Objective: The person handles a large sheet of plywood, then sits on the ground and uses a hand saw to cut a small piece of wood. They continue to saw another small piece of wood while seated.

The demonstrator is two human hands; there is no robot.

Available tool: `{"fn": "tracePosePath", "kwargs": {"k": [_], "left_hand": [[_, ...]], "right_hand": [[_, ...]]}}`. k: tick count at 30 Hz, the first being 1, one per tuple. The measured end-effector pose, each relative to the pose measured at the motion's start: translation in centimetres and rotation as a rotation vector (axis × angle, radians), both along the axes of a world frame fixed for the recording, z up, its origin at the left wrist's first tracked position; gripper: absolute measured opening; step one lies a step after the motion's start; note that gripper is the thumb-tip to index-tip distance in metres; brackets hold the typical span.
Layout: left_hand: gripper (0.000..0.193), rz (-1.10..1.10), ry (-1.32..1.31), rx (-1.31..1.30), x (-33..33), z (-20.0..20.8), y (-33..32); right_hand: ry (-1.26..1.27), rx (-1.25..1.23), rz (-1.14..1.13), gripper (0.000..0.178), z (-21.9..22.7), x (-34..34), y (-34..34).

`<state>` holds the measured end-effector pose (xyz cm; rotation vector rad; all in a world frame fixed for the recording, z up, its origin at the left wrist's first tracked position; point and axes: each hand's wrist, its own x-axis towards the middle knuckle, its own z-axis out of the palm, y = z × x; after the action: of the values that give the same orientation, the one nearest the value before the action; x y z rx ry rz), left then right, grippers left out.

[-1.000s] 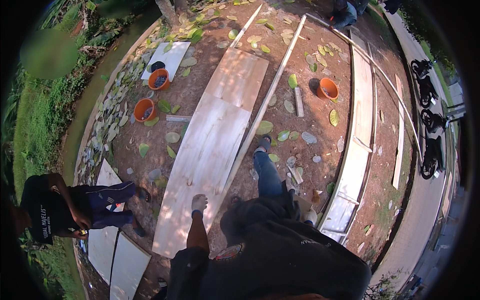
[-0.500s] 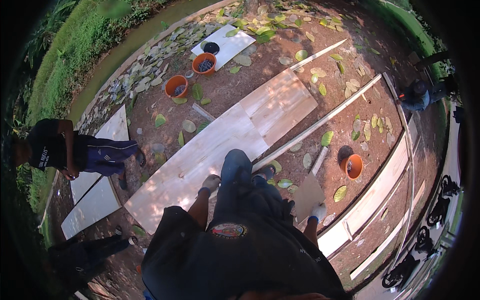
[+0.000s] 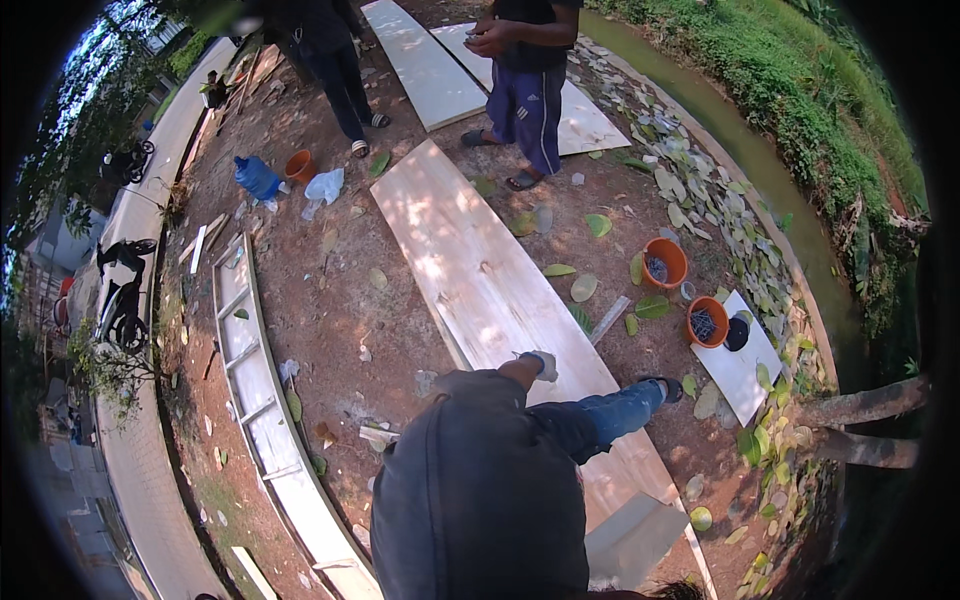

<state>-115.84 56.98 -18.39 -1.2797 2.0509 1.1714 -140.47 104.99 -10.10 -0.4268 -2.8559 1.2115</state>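
While the person bends over, one gloved hand (image 3: 540, 364) rests on the long pale board (image 3: 470, 270) lying on the dirt; which hand it is, and whether its grip is spread, cannot be told. Two orange buckets (image 3: 665, 265) stand near the board's right edge.

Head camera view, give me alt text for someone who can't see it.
A person in dark top and blue jeans presses one gloved hand on a long pale wooden board lying on bare red earth. Two orange buckets stand beside it, and two other people stand at its far end.
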Motion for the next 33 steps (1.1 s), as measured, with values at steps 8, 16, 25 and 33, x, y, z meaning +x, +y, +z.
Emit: {"fn": "tracePosePath", "kwargs": {"k": [8,16,25,33], "left_hand": [[0.048,0.332,-0.329,-0.012,-16.2,-6.9,-10.2],[0.055,-0.203,0.971,-0.359,-58.0,16.4,-15.1],[0.040,-0.377,0.754,-0.230,-71.8,20.5,-10.5],[0.027,-0.198,0.791,-0.417,-81.6,21.0,-4.5]], "right_hand": [[-0.076,-0.144,0.252,0.049,-2.4,-31.4,-13.7],[-0.036,-0.281,0.447,0.055,5.1,-48.9,-28.2],[-0.129,-0.186,0.580,0.054,12.9,-59.3,-33.3],[0.002,-0.257,0.730,0.055,4.1,-73.8,-25.6]]}}
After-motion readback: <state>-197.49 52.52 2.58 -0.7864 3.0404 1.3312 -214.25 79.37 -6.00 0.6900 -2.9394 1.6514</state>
